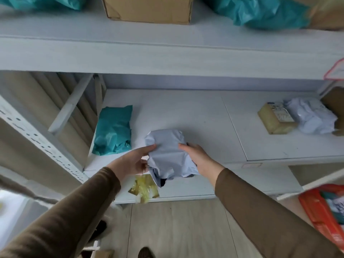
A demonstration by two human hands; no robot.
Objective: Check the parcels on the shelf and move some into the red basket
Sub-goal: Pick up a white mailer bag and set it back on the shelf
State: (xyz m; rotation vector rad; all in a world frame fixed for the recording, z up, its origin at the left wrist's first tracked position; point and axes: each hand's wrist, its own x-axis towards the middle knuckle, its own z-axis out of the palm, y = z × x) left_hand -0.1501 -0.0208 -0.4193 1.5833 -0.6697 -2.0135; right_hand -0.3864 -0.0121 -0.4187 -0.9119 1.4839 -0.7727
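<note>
White shelving [186, 112] fills the view, with pale wood floor below it. Both hands grip one grey bag [168, 155] just above the front edge of the middle shelf. The left hand [133, 161] has its fingertips pressed into the bag's left side, thumb on top, fingers curled beneath. The right hand [198, 155] clamps the bag's right side, thumb laid on the top face and the other fingers hidden behind it. Both sleeves are brown.

Left of the grey bag, a teal bag [113, 130] lies on the same shelf. Just below the grey bag, on the lower shelf, sits a yellow packet [143, 189]. Well to the right of the grey bag, a tan box [275, 120] touches a crumpled white bag [314, 116]. Lower right of the grey bag, at the frame edge, stands the red basket [316, 211] with parcels already inside. Above the grey bag, the upper shelf carries a cardboard box [149, 10] between two more teal bags.
</note>
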